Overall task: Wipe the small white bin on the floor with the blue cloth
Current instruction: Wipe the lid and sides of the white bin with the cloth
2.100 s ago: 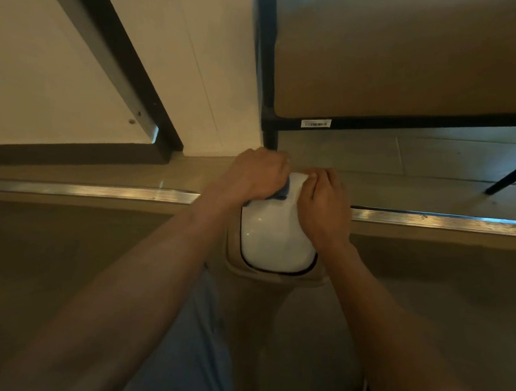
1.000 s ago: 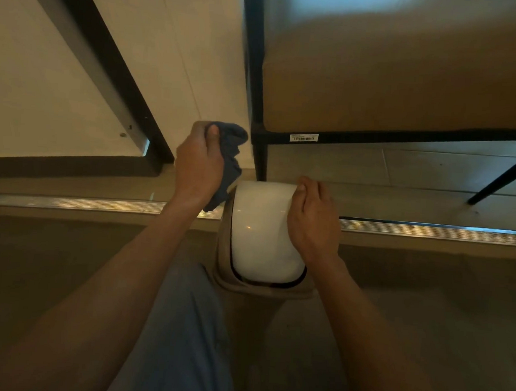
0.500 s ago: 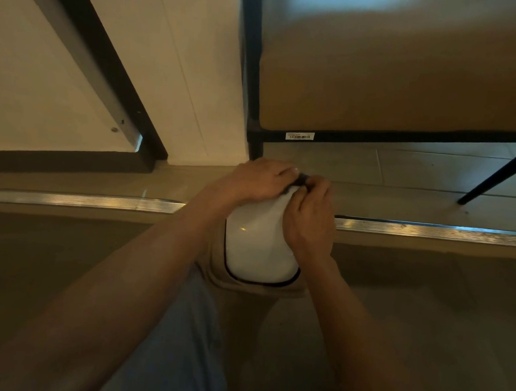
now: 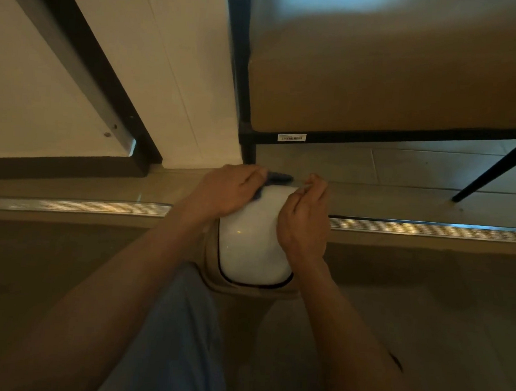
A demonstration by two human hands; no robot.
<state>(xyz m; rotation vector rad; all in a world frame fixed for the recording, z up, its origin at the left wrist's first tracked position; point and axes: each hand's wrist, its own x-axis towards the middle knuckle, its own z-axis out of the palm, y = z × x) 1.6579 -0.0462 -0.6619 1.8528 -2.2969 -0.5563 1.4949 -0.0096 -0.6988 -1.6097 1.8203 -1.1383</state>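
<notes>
The small white bin (image 4: 252, 249) stands on the floor right below me, its glossy white lid set in a beige rim. My left hand (image 4: 225, 190) presses the blue cloth (image 4: 277, 177) onto the far left part of the lid; only a dark blue edge of the cloth shows past my fingers. My right hand (image 4: 305, 219) lies on the right side of the lid with its fingers curled over the far edge, holding the bin.
A metal threshold strip (image 4: 69, 205) runs across the floor just beyond the bin. A black-framed piece of furniture (image 4: 247, 146) stands behind it with a slanted leg (image 4: 494, 170) at right. A white wall (image 4: 182, 85) is at left. My blue trouser leg (image 4: 175, 341) is below.
My left hand had lifted the cloth off to the left of the bin a second ago; it has come back onto the far part of the lid. My right hand stayed on the bin.
</notes>
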